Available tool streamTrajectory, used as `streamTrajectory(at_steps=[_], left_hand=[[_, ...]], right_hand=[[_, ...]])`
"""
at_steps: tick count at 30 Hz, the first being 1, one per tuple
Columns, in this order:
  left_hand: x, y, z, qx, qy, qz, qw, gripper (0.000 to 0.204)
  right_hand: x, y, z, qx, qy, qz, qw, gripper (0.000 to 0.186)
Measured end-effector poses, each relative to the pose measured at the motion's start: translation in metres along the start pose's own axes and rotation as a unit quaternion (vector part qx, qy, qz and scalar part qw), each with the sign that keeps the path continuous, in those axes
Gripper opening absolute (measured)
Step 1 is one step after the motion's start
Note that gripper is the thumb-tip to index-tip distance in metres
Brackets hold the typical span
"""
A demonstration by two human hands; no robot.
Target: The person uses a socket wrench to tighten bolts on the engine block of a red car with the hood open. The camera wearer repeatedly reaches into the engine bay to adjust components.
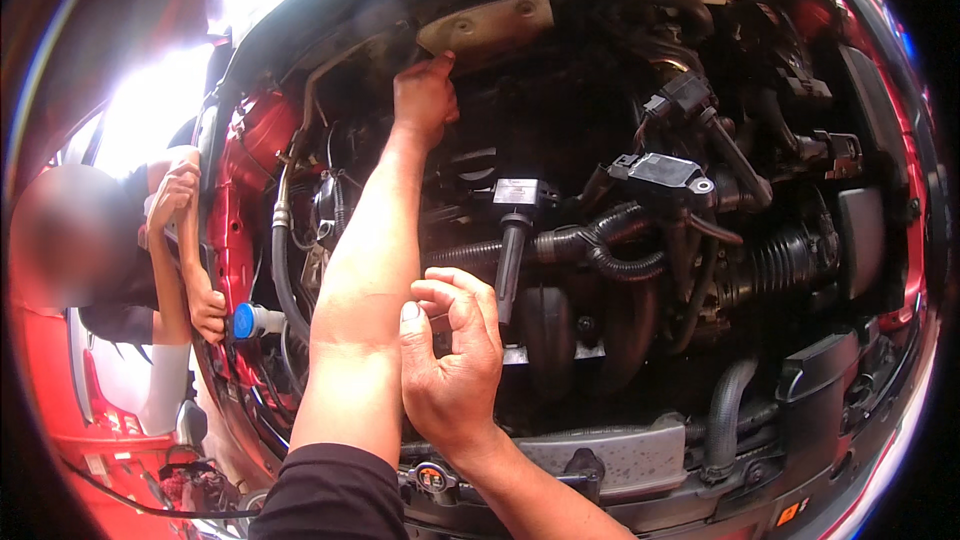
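Observation:
My left hand (425,100) reaches deep into the engine bay, its fingers curled closed near a tan metal heat shield (490,25). What it grips, if anything, is hidden. My right hand (455,360) hovers beside my left forearm, thumb and curled fingers apart, with nothing visible in it. An ignition coil (520,193) with a long black stem lies on the engine, just beyond my right fingertips. Right of it sits a black sensor-like part (660,172) with a metal bolt eyelet. The dark engine top around my left hand shows little detail.
A corrugated black hose (625,240) crosses the engine. A ribbed intake duct (775,275) lies right. Along the front are a radiator cap (432,478) and a thick grey hose (733,410). At left, another person's hand (208,315) rests by a blue-capped filler neck (258,321).

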State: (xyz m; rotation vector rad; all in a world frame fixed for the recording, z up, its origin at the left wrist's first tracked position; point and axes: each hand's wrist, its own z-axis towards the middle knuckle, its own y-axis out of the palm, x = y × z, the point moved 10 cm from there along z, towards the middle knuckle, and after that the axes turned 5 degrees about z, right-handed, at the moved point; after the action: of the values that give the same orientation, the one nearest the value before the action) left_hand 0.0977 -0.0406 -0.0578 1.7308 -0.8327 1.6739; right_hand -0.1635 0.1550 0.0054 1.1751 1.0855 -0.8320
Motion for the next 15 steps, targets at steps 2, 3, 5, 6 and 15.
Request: streamTrajectory(at_steps=[2,3,5,6,15], left_hand=[[0.004,-0.004,-0.002,-0.03,-0.018,-0.005,0.999,0.025],[0.005,-0.001,-0.005,-0.047,-0.029,-0.009,0.998,0.024],[0.006,0.0,-0.009,-0.051,-0.044,-0.007,0.998,0.025],[0.005,0.001,-0.011,-0.054,-0.052,-0.007,0.997,0.026],[-0.022,-0.026,0.027,0.149,0.011,0.108,0.983,0.025]], right_hand=[[-0.001,0.003,-0.001,-0.01,0.007,0.001,1.0,0.018],[0.0,0.004,-0.001,-0.012,0.008,-0.003,1.0,0.018],[0.001,0.007,-0.001,-0.015,0.013,-0.004,1.0,0.018],[0.003,0.008,-0.002,-0.015,0.018,-0.002,1.0,0.018],[0.0,-0.008,0.01,0.026,-0.004,-0.012,1.0,0.016]])
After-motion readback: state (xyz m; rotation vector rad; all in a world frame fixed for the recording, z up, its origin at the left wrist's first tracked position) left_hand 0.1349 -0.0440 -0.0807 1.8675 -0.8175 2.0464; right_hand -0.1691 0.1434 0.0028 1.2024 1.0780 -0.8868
